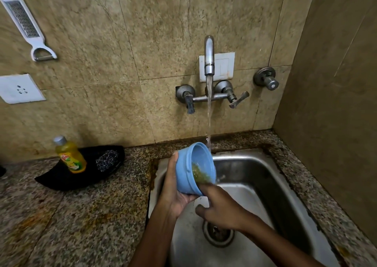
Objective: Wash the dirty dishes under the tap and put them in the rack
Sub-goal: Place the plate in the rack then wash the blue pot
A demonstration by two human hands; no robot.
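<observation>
The left hand (pixel 173 187) grasps the blue bowl (pixel 193 168) from behind, its grip cupped round the outer wall, over the steel sink (pixel 255 177). The bowl is tilted on its side, mouth toward the right, so that the stream from the tap (pixel 209 56) strikes its upper rim and drains into the basin instead of pooling. The right hand (pixel 220 207) holds nothing; its index finger reaches into the bowl's mouth, apparently to rub loose the yellow-green residue on the inner wall, while the other fingers curl loosely. On the table to the left, a dish soap bottle (pixel 70 156) and a steel scrubber (pixel 107 160) sit in a black tray (pixel 61 180), near but untouched. No rack is visible.
</observation>
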